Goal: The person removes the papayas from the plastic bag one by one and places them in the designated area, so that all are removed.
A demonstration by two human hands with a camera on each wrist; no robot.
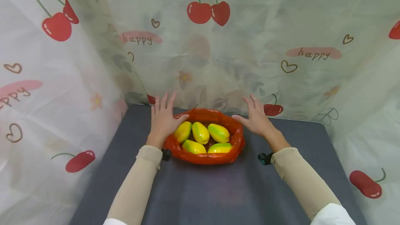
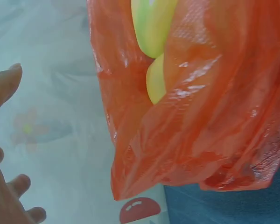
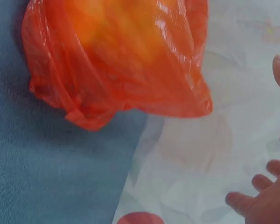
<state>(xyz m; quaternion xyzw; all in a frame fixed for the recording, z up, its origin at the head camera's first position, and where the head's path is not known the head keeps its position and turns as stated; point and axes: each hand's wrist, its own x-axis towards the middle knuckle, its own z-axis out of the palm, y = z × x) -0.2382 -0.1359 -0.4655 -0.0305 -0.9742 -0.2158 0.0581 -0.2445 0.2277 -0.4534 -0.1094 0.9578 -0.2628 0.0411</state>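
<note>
A red plastic bag [image 1: 203, 159] stands open on the table, its rim spread wide. Several glossy yellow-green mangoes [image 1: 200, 133] lie inside it. My left hand [image 1: 164, 122] is over the bag's left end with fingers spread, thumb reaching toward the rim. On the other side my right hand [image 1: 257, 117] hovers by the right end, its thumb near the rim and its fingers apart. Both hands hold nothing. In the left wrist view, the bag's side [image 2: 200, 140] hides part of the fruit; in the right wrist view the mangoes show only as yellow through the film.
A dark grey table [image 1: 206, 193] carries the bag near its back edge. Pale curtains [image 1: 237, 72] printed with cherries and hearts hang behind and at both sides. A small black wrist device [image 1: 265, 158] sits at the right cuff.
</note>
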